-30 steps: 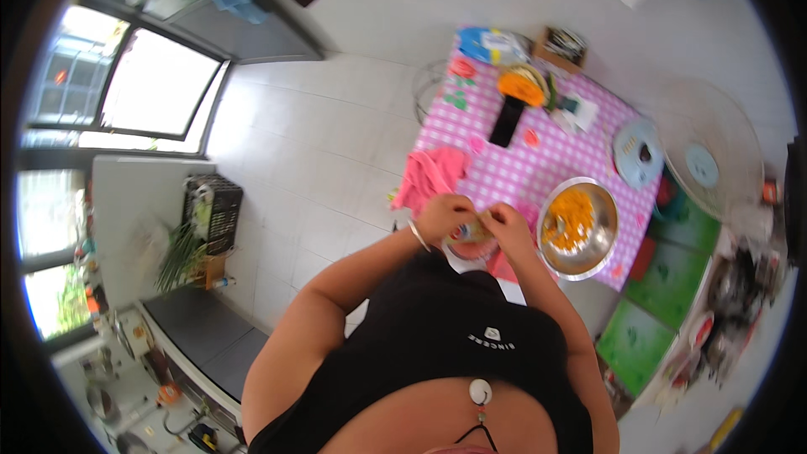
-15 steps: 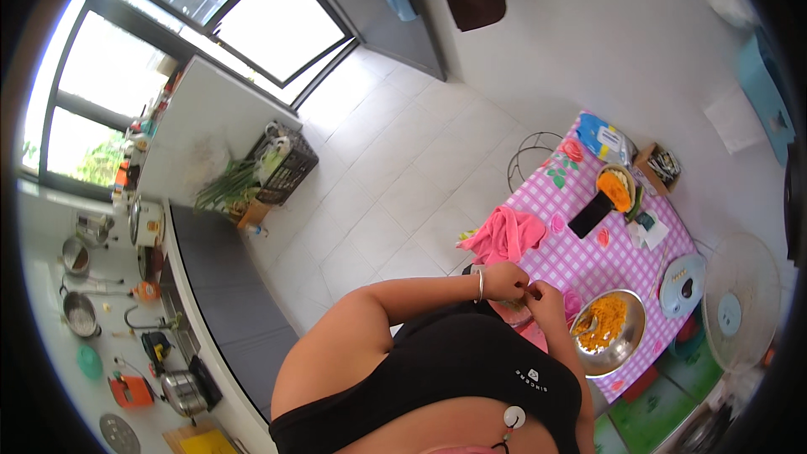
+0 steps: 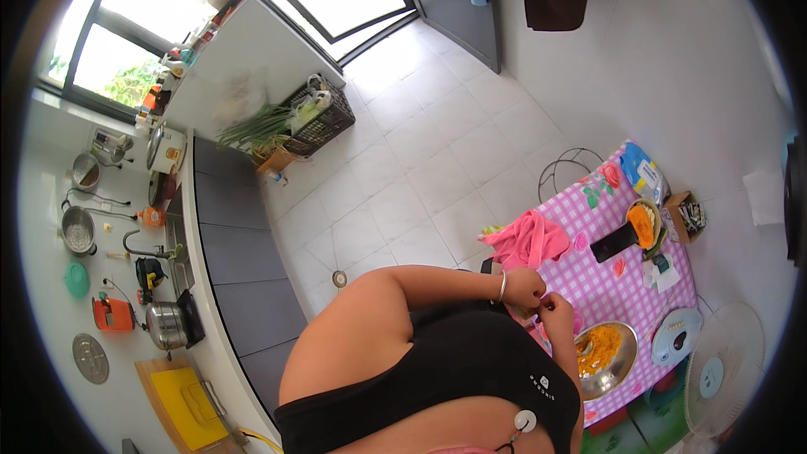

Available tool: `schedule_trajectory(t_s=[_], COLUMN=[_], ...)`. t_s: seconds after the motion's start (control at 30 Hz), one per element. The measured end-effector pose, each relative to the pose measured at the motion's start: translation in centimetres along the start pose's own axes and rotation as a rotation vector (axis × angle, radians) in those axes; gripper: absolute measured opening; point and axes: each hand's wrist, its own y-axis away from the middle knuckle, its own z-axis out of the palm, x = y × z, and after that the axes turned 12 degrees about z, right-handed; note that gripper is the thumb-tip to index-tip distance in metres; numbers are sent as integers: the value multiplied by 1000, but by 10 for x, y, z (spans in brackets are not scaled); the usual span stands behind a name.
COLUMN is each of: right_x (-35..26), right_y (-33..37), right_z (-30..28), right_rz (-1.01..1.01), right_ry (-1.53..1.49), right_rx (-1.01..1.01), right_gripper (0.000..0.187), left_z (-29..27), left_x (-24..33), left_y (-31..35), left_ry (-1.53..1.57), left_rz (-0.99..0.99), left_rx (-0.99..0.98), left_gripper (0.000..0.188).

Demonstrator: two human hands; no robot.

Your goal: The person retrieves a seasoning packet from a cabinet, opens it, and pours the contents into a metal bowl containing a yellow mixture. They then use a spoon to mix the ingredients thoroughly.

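Observation:
My left hand, with a white bracelet at its wrist, and my right hand meet close together in front of me at the table's near edge. The fingers of both are bent and pinched, thumbs nearly touching. Whatever lies between the fingertips is too small to make out. Below them some pink material shows, partly covered by my hands. Just right of my right hand a steel bowl holds orange shreds and a spoon. Beyond my left hand a pink cloth hangs over the table's corner.
On the checked tablecloth lie a black phone, a cut pumpkin piece, a small box and a blue packet. A fan stands at the right. Leftward is a counter with a steel pot and yellow board.
The view has shifted, so the room and table appear displaced. My hands remain together with pinched fingers, slightly turned.

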Motion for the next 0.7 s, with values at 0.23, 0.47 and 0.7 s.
schedule_trajectory(t_s=[0.23, 0.47, 0.7], right_x=[8, 8, 16], right_y=[1, 2, 0], right_z=[8, 14, 15], right_rz=[-15, 5, 47], right_ry=[32, -9, 13], right_rx=[-6, -18, -46], right_gripper=[8, 7, 8], left_z=[11, 14, 18], left_x=[-6, -5, -9], left_y=[8, 13, 15], left_ry=[-13, -30, 14], left_rz=[-14, -53, -53], left_rx=[-8, -21, -23], left_gripper=[20, 21, 22])
